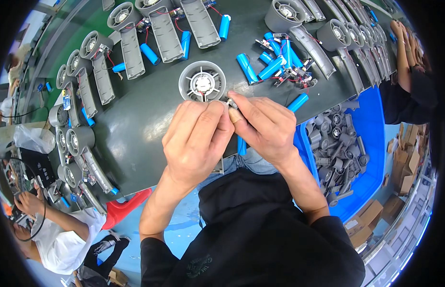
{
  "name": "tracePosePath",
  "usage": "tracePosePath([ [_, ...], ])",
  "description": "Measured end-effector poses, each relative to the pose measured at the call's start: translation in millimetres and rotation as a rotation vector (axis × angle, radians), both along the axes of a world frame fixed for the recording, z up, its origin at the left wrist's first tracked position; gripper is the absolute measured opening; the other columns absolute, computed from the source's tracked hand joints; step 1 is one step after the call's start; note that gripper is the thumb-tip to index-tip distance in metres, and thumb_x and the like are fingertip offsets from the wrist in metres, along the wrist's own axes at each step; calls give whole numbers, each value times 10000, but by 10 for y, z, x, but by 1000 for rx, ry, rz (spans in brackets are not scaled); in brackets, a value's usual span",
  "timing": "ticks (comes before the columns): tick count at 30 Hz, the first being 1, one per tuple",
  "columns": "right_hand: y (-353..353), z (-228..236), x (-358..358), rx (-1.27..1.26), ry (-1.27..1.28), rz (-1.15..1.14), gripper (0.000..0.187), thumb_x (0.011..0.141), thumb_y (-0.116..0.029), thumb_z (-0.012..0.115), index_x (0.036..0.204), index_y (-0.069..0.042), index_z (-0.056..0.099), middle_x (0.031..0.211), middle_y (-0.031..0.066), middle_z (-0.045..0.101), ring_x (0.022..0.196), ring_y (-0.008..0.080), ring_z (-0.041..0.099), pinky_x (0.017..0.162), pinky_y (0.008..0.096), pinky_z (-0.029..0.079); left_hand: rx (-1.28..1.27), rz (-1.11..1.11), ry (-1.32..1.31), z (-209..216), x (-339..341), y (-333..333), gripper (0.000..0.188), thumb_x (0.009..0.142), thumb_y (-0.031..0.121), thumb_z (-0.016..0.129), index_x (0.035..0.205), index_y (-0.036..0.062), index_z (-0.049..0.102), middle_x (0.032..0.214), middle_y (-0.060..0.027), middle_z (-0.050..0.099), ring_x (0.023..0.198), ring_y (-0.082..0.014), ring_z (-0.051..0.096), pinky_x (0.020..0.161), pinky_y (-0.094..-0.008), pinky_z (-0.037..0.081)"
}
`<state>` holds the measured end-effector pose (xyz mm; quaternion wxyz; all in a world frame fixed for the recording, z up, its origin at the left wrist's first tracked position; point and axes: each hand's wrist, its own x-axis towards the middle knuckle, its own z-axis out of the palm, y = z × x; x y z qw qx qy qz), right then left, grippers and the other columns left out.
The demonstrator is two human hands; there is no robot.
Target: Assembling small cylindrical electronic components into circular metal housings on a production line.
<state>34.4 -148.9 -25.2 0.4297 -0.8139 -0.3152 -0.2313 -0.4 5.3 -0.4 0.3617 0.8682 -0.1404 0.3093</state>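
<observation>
A grey round fan housing (185,79) with a spoked white hub sits on the dark table just beyond my hands. My left hand (196,136) is closed at its near edge, fingertips pinched together; what they grip is hidden behind the fingers. In my right hand (265,126), thumb and forefinger pinch a small circuit board (230,102), close against the left fingertips. A blue cylindrical battery (241,146) shows below, between my hands, near the table's front edge. Another blue battery (298,102) lies just beyond my right hand.
A pile of blue batteries with circuit boards (284,60) lies at the far right of the dark table (141,112). Rows of grey fan housings with half-shell handles (131,55) line its far and left sides. At right stands a blue bin (363,177) of grey parts. Other people work nearby.
</observation>
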Motion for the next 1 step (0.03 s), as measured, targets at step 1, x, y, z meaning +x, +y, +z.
tracePosePath([
  [1, -13, -6, -2, -7, 7, 4, 334, 742, -4, 771, 1073, 7, 727, 779, 101, 691, 657, 242, 678, 585, 318, 529, 2, 0, 2, 3, 4, -2, 248, 680, -102, 757, 890, -22, 652, 778, -88, 585, 627, -245, 557, 557, -343, 468],
])
